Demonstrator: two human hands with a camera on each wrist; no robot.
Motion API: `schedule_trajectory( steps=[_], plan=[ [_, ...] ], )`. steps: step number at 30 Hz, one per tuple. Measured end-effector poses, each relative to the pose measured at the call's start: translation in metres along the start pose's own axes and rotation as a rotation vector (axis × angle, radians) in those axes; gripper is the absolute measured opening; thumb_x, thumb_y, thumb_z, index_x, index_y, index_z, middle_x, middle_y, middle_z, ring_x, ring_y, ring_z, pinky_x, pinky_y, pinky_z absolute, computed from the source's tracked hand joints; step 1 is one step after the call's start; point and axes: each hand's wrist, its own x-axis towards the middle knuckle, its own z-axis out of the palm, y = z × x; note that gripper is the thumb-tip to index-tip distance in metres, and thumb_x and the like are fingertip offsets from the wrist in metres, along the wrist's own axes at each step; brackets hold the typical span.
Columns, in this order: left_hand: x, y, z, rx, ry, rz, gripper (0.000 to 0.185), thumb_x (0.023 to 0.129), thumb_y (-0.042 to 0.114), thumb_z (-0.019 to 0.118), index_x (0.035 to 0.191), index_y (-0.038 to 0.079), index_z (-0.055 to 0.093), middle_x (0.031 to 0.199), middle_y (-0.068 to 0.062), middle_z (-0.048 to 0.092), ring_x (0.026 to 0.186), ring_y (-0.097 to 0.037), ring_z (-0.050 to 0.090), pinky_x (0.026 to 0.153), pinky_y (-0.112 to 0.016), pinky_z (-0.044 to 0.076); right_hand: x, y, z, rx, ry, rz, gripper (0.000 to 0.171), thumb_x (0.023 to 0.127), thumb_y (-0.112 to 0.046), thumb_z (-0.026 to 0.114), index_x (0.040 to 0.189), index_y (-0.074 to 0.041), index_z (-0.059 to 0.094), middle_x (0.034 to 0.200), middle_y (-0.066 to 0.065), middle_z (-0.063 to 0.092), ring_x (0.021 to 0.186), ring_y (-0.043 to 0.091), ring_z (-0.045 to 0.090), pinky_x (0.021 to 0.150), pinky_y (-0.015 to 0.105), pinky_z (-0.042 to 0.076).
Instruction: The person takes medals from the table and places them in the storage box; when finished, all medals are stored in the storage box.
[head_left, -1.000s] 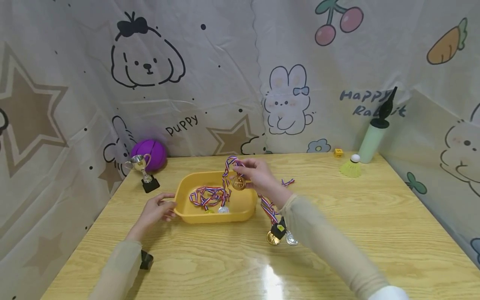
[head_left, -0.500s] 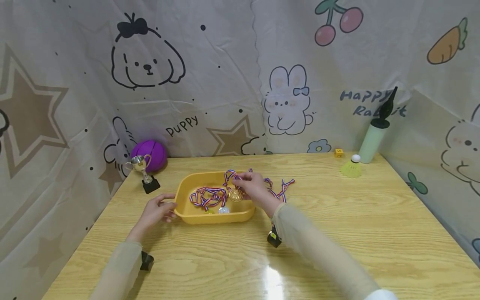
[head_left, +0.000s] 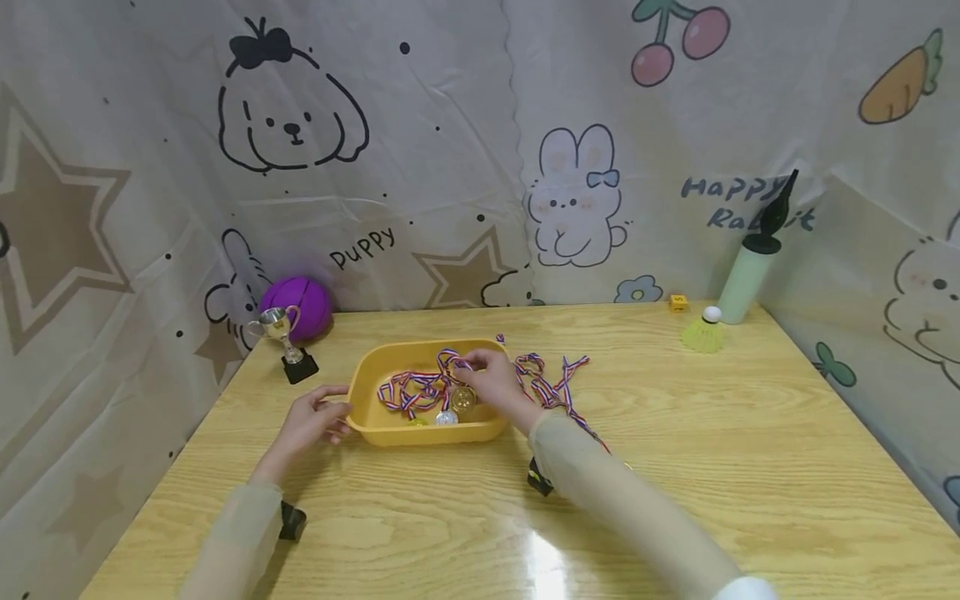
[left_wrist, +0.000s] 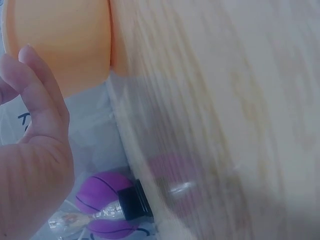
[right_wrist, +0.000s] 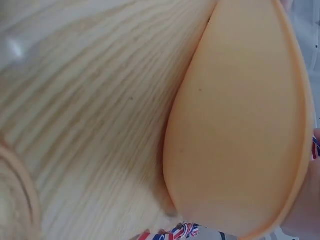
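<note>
So the right hand [head_left: 491, 385] is over the yellow tray [head_left: 390, 427], fingertips pinching the striped ribbon [head_left: 442, 360] of a gold medal [head_left: 462, 397] that hangs just under the fingers, down inside the tray. The way it looks to me, this is the lowering-in step — the medal seems about at the tray floor, right beside a silver medal [head_left: 447, 417] and a tangle of ribbons [head_left: 408, 393] already lying in there. The left hand [head_left: 313, 419] holds the tray's near-left rim, thumb on top, fingers lightly curled round the edge.

My read on the next move: let go of the ribbon so it drops inside the rim and doesn't trail over the wall, then go for the loose ribbons [head_left: 551, 385] lying on the wooden table [head_left: 750, 450] just to the right of the right hand's fingers.

Hard to make out:
- the sleeve covers whatever those loose ribbons lead to, so I can't tell how many medals are there
- the right wrist view shows only the tray's outer wall and a scrap of ribbon, no fingers
- the left wrist view is blurry — a fingertip against the tray, plus a purple ball [left_wrist: 107, 200] and a small trophy [head_left: 283, 335] beyond the fingers
</note>
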Motion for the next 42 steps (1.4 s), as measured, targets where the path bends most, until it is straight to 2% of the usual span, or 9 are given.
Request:
schedule_trajectory(
  steps=[11,16,23,31,35,38,42],
  plan=[
    [0.0005,0.0005,-0.0003,0.000,-0.004,-0.006,0.050,0.094,0.011,0.056,0.138,-0.006,0.040,0.071,0.007,0.065,0.062,-0.008,0.065,0.053,-0.021,0.053,0.0064,0.0053,0.0057,0.050,-0.036,0.027,0.013,0.085,-0.006,0.068,0.095,0.002,0.068,0.082,0.004,0.061,0.072,0.011,0.052,0.058,0.018,0.045],
    [0.0010,0.0010,-0.0002,0.011,-0.001,-0.005,0.050,0.094,0.012,0.056,0.137,-0.006,0.040,0.071,0.007,0.066,0.062,-0.008,0.065,0.053,-0.021,0.053,0.0045,0.0027,0.0061,0.000,-0.064,0.032,0.015,0.086,-0.006,0.068,0.099,0.002,0.068,0.083,0.008,0.064,0.070,0.012,0.055,0.057,0.019,0.045],
    [0.0004,0.0015,0.0001,0.014,-0.005,-0.017,0.051,0.094,0.011,0.056,0.138,-0.006,0.039,0.072,0.007,0.067,0.061,-0.006,0.064,0.053,-0.021,0.053,0.0045,0.0046,0.0081,-0.082,-0.081,0.021,0.012,0.088,-0.008,0.067,0.096,0.000,0.068,0.081,0.007,0.063,0.067,0.011,0.052,0.055,0.019,0.040],
    [0.0007,0.0010,0.0000,0.017,-0.004,-0.018,0.051,0.094,0.012,0.056,0.138,-0.006,0.039,0.073,0.006,0.067,0.061,-0.006,0.064,0.053,-0.021,0.053,0.0061,0.0076,0.0094,-0.119,-0.111,0.030,0.011,0.087,-0.008,0.067,0.096,-0.002,0.069,0.084,0.008,0.068,0.068,0.010,0.058,0.056,0.019,0.043],
    [0.0002,0.0012,0.0006,0.015,-0.002,-0.017,0.051,0.093,0.011,0.056,0.138,-0.007,0.040,0.072,0.006,0.066,0.061,-0.006,0.064,0.052,-0.021,0.053,0.0053,0.0070,0.0087,-0.149,-0.124,0.036,0.014,0.086,-0.009,0.068,0.098,-0.001,0.069,0.086,0.009,0.067,0.068,0.010,0.055,0.055,0.019,0.042],
    [0.0001,0.0015,0.0012,0.015,-0.002,-0.016,0.050,0.093,0.011,0.056,0.138,-0.007,0.040,0.073,0.005,0.067,0.061,-0.006,0.064,0.053,-0.020,0.053,0.0048,0.0071,0.0083,-0.171,-0.127,0.033,0.016,0.085,-0.008,0.070,0.099,0.000,0.069,0.089,0.009,0.066,0.071,0.012,0.053,0.057,0.019,0.043],
    [-0.0003,0.0027,0.0016,0.021,-0.002,-0.016,0.050,0.094,0.011,0.056,0.138,-0.007,0.040,0.074,0.005,0.067,0.061,-0.006,0.064,0.053,-0.020,0.053,0.0043,0.0080,0.0085,-0.181,-0.143,0.027,0.021,0.082,-0.006,0.072,0.102,-0.001,0.069,0.093,0.009,0.068,0.079,0.014,0.059,0.065,0.021,0.049]
  ],
)
